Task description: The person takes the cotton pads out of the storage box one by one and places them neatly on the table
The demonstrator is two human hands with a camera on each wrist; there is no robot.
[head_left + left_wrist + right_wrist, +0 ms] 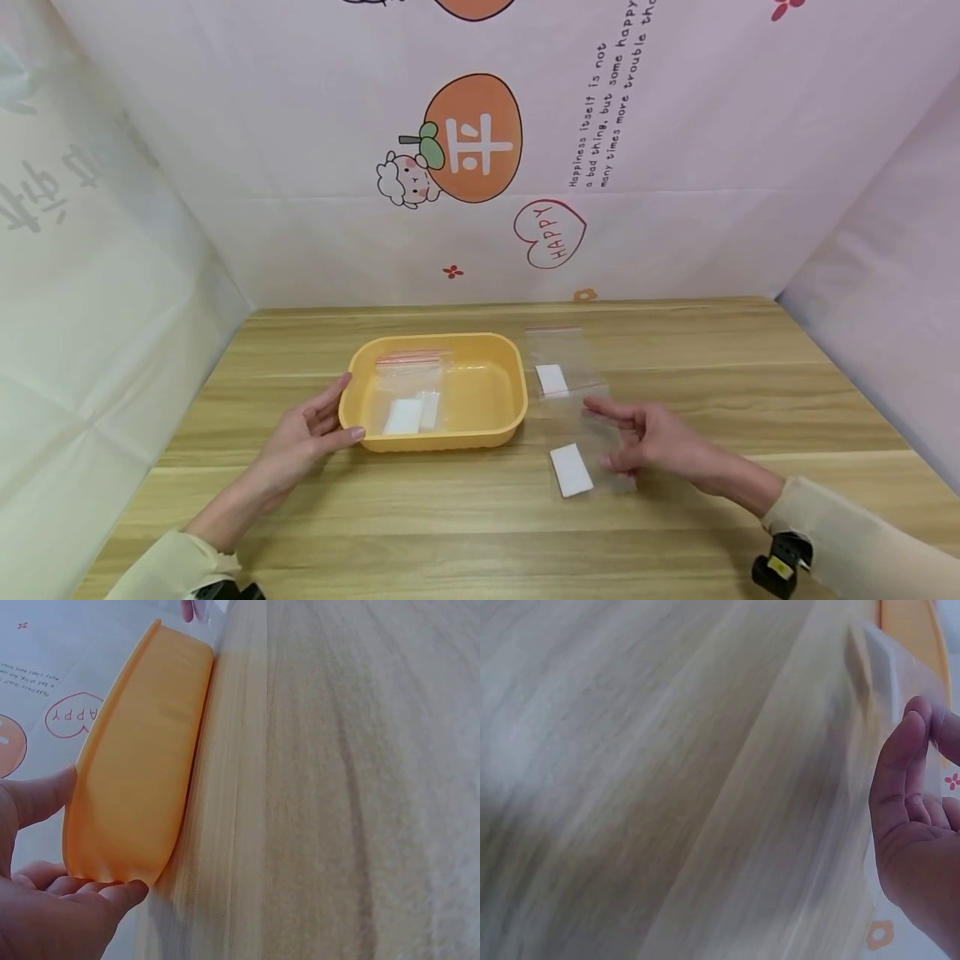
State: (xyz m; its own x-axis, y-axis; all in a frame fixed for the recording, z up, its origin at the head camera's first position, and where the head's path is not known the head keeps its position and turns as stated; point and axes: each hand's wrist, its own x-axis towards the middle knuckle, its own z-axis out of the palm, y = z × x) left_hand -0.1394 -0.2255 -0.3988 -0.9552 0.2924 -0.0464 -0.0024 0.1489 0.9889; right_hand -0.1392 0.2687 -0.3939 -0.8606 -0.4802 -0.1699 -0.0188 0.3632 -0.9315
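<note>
A shallow yellow plastic tray (483,439) stands on the table, and my left hand (303,442) grips its left end. In the left wrist view the thumb lies at the tray's rim and the fingers (124,896) curl against its end wall. Clear zip bags (408,379) with white pieces inside lie in the tray. To its right, my right hand (656,446) pinches the side of a clear zip bag (558,425) holding a white rectangular piece (572,471). Behind it, partly overlapped, lies another clear zip bag (566,346) with a white piece (551,379).
The wooden table (420,525) runs back to a white printed cloth (322,167) hung behind it. Cloth also hangs along the left and right sides. A dark device (783,565) is strapped at the right wrist.
</note>
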